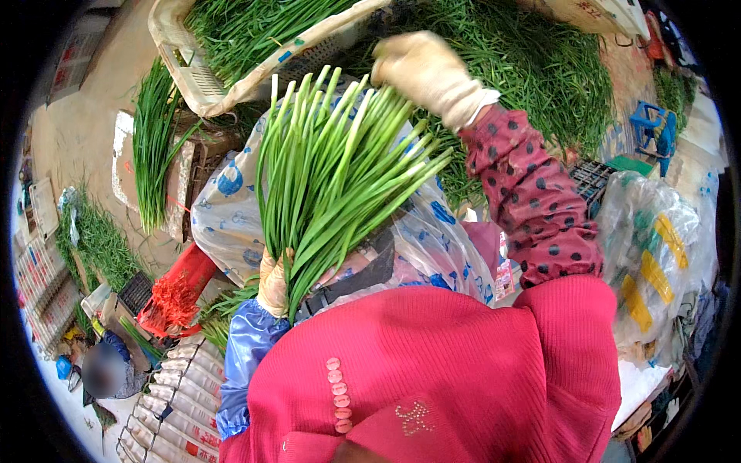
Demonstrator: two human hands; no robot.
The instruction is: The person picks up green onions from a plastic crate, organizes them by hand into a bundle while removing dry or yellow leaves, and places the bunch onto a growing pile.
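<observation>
My left hand [275, 285], in a pale glove, is closed around the leafy part of a bunch of long green garlic chives [330, 173]. Their pale cut stem ends fan out away from me, above a clear plastic apron [226, 214] with blue prints on my lap. My right hand [425, 72], also gloved, is curled beside the stem ends at the bunch's far right. It is blurred, and its fingertips are partly hidden, so whether it grips any stems cannot be told.
A white plastic crate [226, 95] full of chives stands ahead, beside a large heap of loose greens [521, 75]. Another bunch [153, 156] lies on a worn stand at left. Red ties [173, 295] fill a red bag. A blue stool [654, 127] stands right; a person [116, 370] sits lower left.
</observation>
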